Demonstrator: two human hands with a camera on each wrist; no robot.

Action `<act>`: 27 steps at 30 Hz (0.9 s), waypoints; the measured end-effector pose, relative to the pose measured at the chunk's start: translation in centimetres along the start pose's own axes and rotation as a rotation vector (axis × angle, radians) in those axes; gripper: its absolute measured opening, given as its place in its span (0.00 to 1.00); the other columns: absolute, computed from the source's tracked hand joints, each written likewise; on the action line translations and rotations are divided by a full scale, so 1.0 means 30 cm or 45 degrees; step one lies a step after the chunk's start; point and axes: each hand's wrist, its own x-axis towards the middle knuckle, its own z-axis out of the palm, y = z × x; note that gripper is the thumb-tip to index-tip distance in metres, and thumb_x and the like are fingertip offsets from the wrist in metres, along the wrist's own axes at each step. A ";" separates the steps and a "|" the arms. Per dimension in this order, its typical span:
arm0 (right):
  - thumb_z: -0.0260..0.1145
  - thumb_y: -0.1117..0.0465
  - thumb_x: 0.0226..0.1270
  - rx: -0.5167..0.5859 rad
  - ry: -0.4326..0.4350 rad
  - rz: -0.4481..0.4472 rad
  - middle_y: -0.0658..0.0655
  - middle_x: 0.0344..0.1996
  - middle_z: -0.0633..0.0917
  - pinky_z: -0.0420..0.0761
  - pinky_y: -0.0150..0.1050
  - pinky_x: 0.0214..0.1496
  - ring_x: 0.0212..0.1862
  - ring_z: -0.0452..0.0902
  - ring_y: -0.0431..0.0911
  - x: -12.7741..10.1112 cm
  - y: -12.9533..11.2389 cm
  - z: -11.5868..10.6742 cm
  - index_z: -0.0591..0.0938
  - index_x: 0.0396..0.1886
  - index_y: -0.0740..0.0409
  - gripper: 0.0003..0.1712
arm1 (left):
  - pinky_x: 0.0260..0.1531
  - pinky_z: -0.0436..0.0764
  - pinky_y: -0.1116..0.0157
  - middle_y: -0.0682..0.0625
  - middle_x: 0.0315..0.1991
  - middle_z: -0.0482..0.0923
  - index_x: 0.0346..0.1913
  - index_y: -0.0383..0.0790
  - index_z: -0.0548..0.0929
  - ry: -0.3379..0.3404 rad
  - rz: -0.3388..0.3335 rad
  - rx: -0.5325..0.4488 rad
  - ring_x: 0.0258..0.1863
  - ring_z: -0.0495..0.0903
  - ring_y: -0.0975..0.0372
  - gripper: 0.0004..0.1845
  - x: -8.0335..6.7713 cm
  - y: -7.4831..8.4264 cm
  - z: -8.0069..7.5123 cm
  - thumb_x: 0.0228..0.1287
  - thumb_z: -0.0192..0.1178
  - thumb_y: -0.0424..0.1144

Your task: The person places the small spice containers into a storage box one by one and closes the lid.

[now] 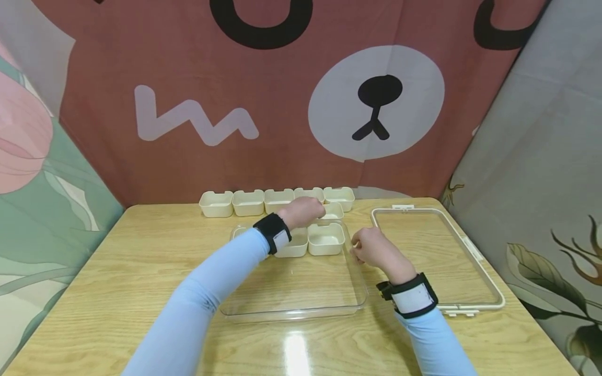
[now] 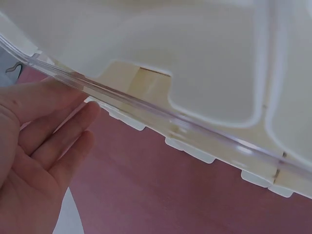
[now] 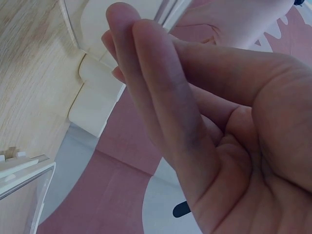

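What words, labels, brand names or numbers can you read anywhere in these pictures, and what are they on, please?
There is no readable text in any view.
The backdrop cloth carries only a cartoon bear face and a white zigzag, no letters.
The cream cups, the clear tray and the lid show no label or number.
The wristbands have blank white patches.

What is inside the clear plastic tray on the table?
The clear tray holds cream bins at its far end: one in full view, one partly behind the left wrist. The left hand hides what lies beneath it.
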 end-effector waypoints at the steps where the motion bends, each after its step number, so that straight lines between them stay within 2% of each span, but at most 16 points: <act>1: 0.65 0.67 0.61 0.003 0.000 0.000 0.54 0.20 0.85 0.81 0.39 0.33 0.21 0.79 0.39 0.000 0.000 0.000 0.83 0.42 0.71 0.12 | 0.24 0.70 0.70 0.51 0.26 0.82 0.30 0.41 0.85 -0.004 -0.004 -0.002 0.23 0.68 0.66 0.11 0.001 0.000 0.002 0.59 0.55 0.24; 4: 0.65 0.67 0.60 0.006 0.004 -0.009 0.54 0.21 0.85 0.81 0.39 0.32 0.21 0.79 0.38 0.000 0.001 0.001 0.83 0.42 0.71 0.12 | 0.22 0.69 0.69 0.52 0.24 0.80 0.29 0.42 0.84 -0.014 -0.021 0.012 0.22 0.67 0.66 0.11 0.006 -0.004 0.008 0.59 0.55 0.24; 10: 0.65 0.67 0.60 0.010 0.012 -0.011 0.54 0.20 0.85 0.81 0.39 0.32 0.21 0.79 0.38 -0.003 0.001 0.001 0.83 0.42 0.72 0.12 | 0.19 0.63 0.70 0.55 0.18 0.67 0.24 0.42 0.80 -0.013 -0.020 0.030 0.20 0.62 0.65 0.12 0.012 -0.011 0.012 0.56 0.54 0.23; 13: 0.65 0.67 0.60 0.007 0.014 -0.010 0.53 0.19 0.85 0.81 0.39 0.33 0.21 0.79 0.38 -0.001 0.002 0.001 0.83 0.42 0.72 0.12 | 0.19 0.63 0.70 0.54 0.18 0.72 0.24 0.42 0.82 -0.001 -0.022 0.049 0.20 0.63 0.66 0.12 0.014 -0.008 0.012 0.58 0.55 0.24; 17: 0.65 0.67 0.60 0.001 0.011 -0.006 0.53 0.19 0.85 0.81 0.39 0.34 0.20 0.79 0.38 0.001 0.004 0.003 0.83 0.41 0.71 0.12 | 0.20 0.71 0.69 0.52 0.23 0.81 0.26 0.43 0.85 0.009 -0.027 0.114 0.20 0.70 0.66 0.12 0.020 0.001 0.011 0.59 0.55 0.26; 20: 0.65 0.66 0.61 -0.001 0.005 0.000 0.53 0.19 0.85 0.81 0.39 0.34 0.20 0.79 0.38 0.002 0.005 0.005 0.83 0.41 0.71 0.12 | 0.21 0.74 0.69 0.51 0.25 0.83 0.27 0.43 0.85 -0.005 -0.026 0.173 0.22 0.72 0.66 0.12 0.025 0.006 0.012 0.59 0.55 0.26; 27: 0.65 0.67 0.61 0.009 0.002 -0.005 0.56 0.22 0.86 0.82 0.41 0.34 0.21 0.80 0.39 0.000 0.009 0.006 0.82 0.44 0.72 0.14 | 0.24 0.78 0.67 0.51 0.28 0.84 0.30 0.44 0.86 -0.047 -0.059 0.215 0.25 0.78 0.64 0.12 0.033 0.016 0.013 0.60 0.55 0.26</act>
